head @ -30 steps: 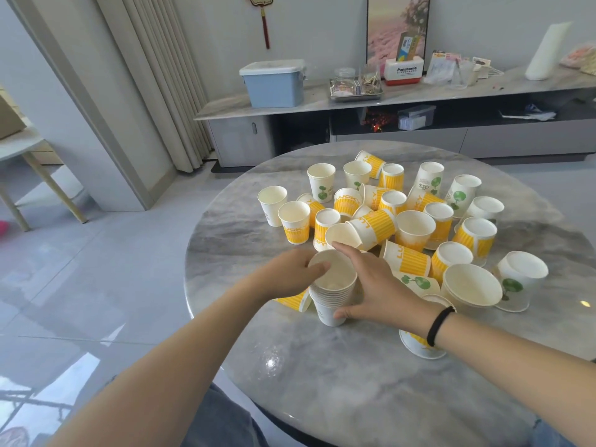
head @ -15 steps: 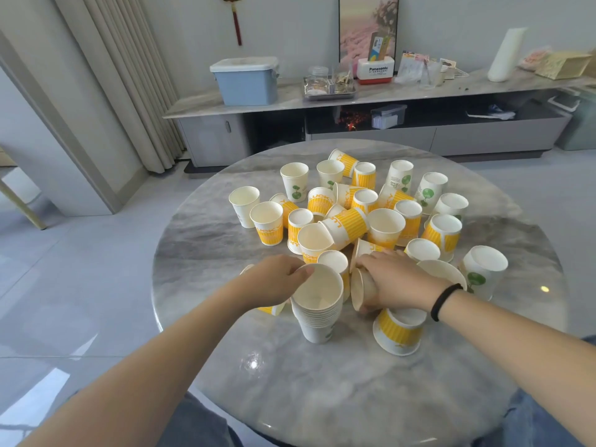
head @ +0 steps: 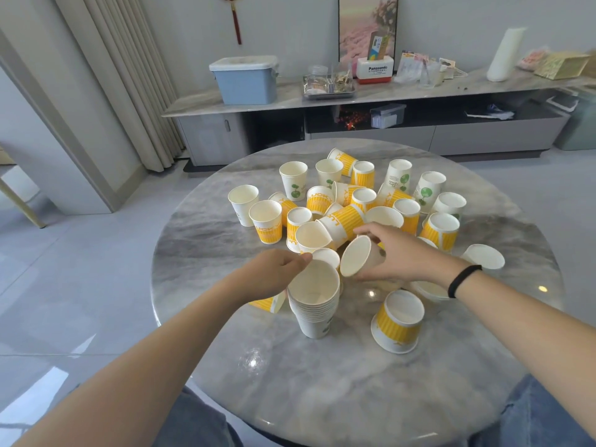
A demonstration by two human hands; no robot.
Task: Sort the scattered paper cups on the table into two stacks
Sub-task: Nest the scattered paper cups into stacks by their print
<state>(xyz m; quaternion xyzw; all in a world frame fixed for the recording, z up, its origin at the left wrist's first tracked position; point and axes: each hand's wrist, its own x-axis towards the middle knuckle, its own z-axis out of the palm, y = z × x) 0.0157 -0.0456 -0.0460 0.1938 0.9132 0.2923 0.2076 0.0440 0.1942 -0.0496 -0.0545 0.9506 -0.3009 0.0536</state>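
Observation:
A stack of white cups stands near the front of the round marble table. My left hand holds the stack's top rim from the left. Just right of it, my right hand grips a single white cup with a green print, lifted and tipped with its mouth toward the stack. Several loose cups, yellow-striped and white with green prints, lie and stand scattered behind. A yellow cup sits upside down at the front right.
Another yellow cup lies on its side under my left wrist. A low sideboard with a blue box and clutter runs along the back wall. Grey floor surrounds the table.
My right hand has lifted a white green-print cup off the table and turned its mouth toward the stack. My left hand stays on the stack's rim.

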